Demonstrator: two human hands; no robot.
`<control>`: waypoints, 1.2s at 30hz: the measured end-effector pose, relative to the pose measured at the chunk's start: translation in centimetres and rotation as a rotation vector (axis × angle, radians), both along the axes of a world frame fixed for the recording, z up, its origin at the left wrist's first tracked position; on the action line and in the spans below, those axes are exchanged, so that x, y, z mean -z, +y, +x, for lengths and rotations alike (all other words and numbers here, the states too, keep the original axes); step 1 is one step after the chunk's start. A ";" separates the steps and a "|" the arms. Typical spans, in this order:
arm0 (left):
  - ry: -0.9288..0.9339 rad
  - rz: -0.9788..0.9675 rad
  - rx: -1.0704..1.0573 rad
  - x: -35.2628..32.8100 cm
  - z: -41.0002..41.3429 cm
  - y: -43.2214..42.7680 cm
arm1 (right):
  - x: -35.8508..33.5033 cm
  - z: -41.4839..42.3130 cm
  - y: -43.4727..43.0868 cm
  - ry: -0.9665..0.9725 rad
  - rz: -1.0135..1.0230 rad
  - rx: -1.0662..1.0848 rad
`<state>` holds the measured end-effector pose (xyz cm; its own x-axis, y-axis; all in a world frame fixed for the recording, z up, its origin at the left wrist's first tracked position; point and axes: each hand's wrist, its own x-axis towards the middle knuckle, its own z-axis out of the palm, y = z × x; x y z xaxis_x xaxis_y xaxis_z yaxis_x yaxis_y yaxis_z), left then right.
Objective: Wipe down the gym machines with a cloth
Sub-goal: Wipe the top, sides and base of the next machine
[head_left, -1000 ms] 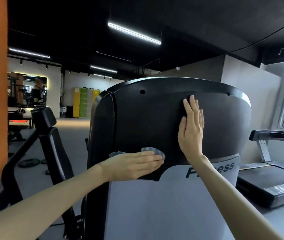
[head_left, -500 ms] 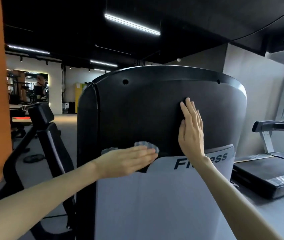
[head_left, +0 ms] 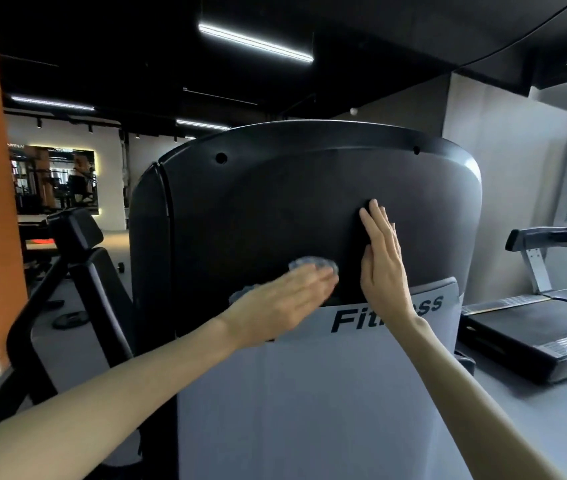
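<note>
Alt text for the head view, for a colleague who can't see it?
The left hand presses a crumpled blue-grey cloth flat against a gym machine's curved black plastic shroud; the right hand rests open on the shroud beside it. A grey lettered panel sits below, a black treadmill to the right.

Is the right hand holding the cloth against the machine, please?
No, the left hand presses the cloth on the panel; the right hand rests bare.

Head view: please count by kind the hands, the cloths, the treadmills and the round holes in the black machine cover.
Hands: 2, left hand, right hand
Cloth: 1
Treadmill: 1
Round holes: 2
Total: 6
</note>
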<state>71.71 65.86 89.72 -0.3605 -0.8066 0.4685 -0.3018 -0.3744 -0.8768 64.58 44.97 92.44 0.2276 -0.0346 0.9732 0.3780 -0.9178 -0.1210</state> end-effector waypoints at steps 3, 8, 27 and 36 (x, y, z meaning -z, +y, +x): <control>0.019 0.133 0.021 0.4 -0.6 0.2 | 0.0 -0.1 0.1 0.011 -0.007 -0.001; 0.006 0.086 0.071 -4.2 -0.2 0.8 | 0.1 -0.5 0.0 0.039 -0.022 0.003; 0.151 -0.155 -0.007 1.9 1.7 7.4 | 0.8 0.2 3.8 -0.032 0.031 0.169; 0.361 -0.551 0.149 -7.6 3.0 8.2 | -2.3 1.1 10.9 -0.062 -0.179 0.021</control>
